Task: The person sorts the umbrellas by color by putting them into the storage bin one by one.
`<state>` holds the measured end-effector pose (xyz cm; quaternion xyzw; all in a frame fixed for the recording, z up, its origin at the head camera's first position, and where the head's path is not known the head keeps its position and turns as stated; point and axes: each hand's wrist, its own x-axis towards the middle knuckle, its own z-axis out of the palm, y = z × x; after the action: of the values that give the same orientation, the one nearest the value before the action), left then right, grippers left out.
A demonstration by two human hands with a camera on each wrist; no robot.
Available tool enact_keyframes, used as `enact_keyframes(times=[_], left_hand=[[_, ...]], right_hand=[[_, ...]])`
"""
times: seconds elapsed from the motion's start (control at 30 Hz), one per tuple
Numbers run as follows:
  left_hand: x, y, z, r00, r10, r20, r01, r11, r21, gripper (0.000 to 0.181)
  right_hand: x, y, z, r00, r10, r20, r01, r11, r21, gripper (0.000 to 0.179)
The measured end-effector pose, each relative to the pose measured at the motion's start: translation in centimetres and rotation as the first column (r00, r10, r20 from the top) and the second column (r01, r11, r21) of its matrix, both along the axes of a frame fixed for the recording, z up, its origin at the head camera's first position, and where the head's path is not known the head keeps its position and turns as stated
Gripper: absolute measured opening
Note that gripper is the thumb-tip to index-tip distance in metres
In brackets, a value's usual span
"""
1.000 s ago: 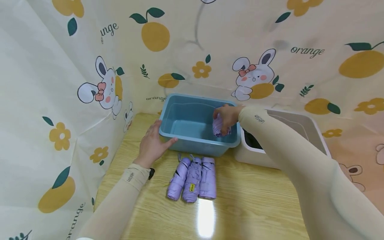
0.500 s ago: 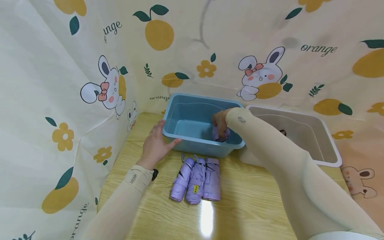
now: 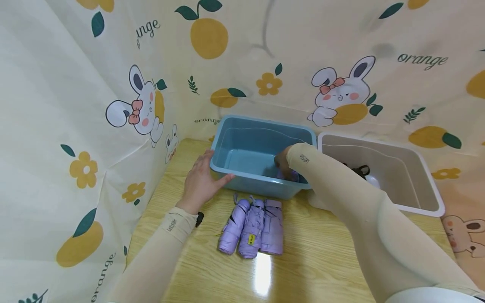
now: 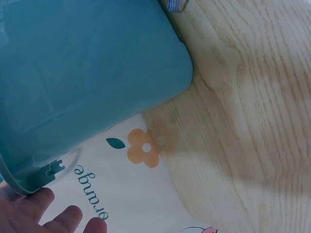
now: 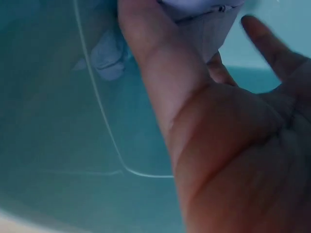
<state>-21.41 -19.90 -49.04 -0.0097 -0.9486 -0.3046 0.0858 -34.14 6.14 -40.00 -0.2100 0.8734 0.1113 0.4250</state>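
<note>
My left hand rests against the left front corner of a blue plastic bin, thumb along the front and fingers near the rim. Inside the bin's right end, my right hand holds a purple folded umbrella low down, between thumb and fingers. One finger sticks out apart from it in the right wrist view. Most of that umbrella is hidden by the hand and the bin wall. On the table before the bin lie three more purple folded umbrellas, a left one, a middle one and a right one.
A beige bin stands to the right of the blue one, with a black strap and other partly hidden things in it. My right forearm crosses its front. A printed cloth hangs behind and at the left of the wooden table.
My right hand has lowered the umbrella deeper into the right end of the blue bin. The left hand keeps its place on the bin. The whole view has shifted slightly.
</note>
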Motion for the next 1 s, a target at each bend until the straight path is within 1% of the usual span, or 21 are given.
enact_keyframes(times=[0.07, 0.1, 0.23, 0.3, 0.33, 0.43, 0.5, 0.53, 0.57, 0.63, 0.73, 0.77, 0.8, 0.9, 0.93, 1.0], left_hand=[[0.0, -0.1, 0.1, 1.0, -0.001, -0.005, 0.001, 1.0, 0.0, 0.105], [0.0, 0.0, 0.1, 1.0, -0.002, -0.005, 0.002, 1.0, -0.001, 0.105], [0.0, 0.0, 0.3, 1.0, -0.008, -0.001, 0.008, 1.0, 0.01, 0.104], [0.0, 0.1, 0.3, 1.0, -0.008, 0.004, 0.008, 1.0, 0.009, 0.104], [0.0, 0.1, 0.3, 1.0, -0.008, 0.005, 0.008, 1.0, 0.008, 0.104], [0.0, 0.1, 0.3, 1.0, -0.002, 0.005, 0.002, 1.0, -0.001, 0.103], [0.0, 0.0, 0.3, 1.0, 0.003, 0.004, -0.003, 1.0, -0.004, 0.103], [0.1, 0.1, 0.4, 1.0, 0.004, 0.003, -0.004, 1.0, -0.003, 0.102], [0.1, 0.2, 0.4, 1.0, 0.005, 0.003, -0.005, 1.0, -0.002, 0.102], [0.1, 0.4, 0.5, 1.0, 0.004, 0.002, -0.004, 1.0, -0.001, 0.103], [0.1, 0.4, 0.5, 1.0, 0.005, 0.004, -0.005, 1.0, -0.003, 0.102], [0.1, 0.4, 0.5, 1.0, 0.005, 0.006, -0.005, 1.0, -0.004, 0.103], [0.1, 0.4, 0.4, 1.0, 0.006, 0.008, -0.006, 1.0, -0.006, 0.103], [0.2, 0.1, 0.2, 1.0, 0.007, 0.009, -0.007, 1.0, -0.005, 0.103], [0.1, 0.2, 0.3, 1.0, 0.005, 0.006, -0.005, 1.0, -0.003, 0.103], [0.1, 0.3, 0.3, 1.0, 0.002, 0.006, -0.002, 1.0, -0.002, 0.103]], right_hand=[[0.3, 0.0, 0.2, 0.998, -0.062, 0.003, 0.062, 0.998, -0.019, 0.068], [0.4, 0.1, 0.1, 0.997, -0.081, 0.007, 0.082, 0.996, -0.025, 0.073], [0.4, 0.1, -0.3, 0.987, -0.162, 0.014, 0.162, 0.986, -0.041, 0.068], [0.5, 0.1, -0.6, 0.984, -0.178, 0.012, 0.178, 0.983, -0.04, 0.062], [0.5, 0.0, -0.7, 0.985, -0.174, 0.017, 0.175, 0.984, -0.04, 0.059], [0.3, -0.1, -1.2, 0.995, -0.091, 0.038, 0.092, 0.996, -0.017, 0.043], [0.0, -0.2, -1.3, 0.997, -0.06, 0.046, 0.06, 0.998, 0.002, 0.031], [0.0, -0.1, -1.2, 0.998, -0.035, 0.042, 0.034, 0.999, 0.012, 0.027], [0.0, 0.0, -1.0, 0.999, -0.036, 0.038, 0.035, 0.999, 0.021, 0.028], [0.0, 0.2, -0.5, 0.999, -0.044, 0.031, 0.043, 0.999, 0.03, 0.037], [0.2, 0.6, 0.2, 0.999, -0.031, 0.017, 0.03, 0.999, 0.03, 0.062], [0.2, 0.6, 0.4, 0.999, -0.038, 0.014, 0.038, 0.999, 0.022, 0.07], [0.1, 0.7, 0.5, 0.999, -0.031, 0.01, 0.031, 0.999, 0.02, 0.075], [-0.5, 1.1, 0.1, 0.998, -0.056, -0.013, 0.056, 0.998, -0.023, 0.08], [-0.8, 1.5, 0.0, 0.998, -0.047, -0.029, 0.046, 0.998, -0.047, 0.08], [-1.1, 2.2, 0.1, 0.997, -0.001, -0.077, -0.006, 0.996, -0.086, 0.075]])
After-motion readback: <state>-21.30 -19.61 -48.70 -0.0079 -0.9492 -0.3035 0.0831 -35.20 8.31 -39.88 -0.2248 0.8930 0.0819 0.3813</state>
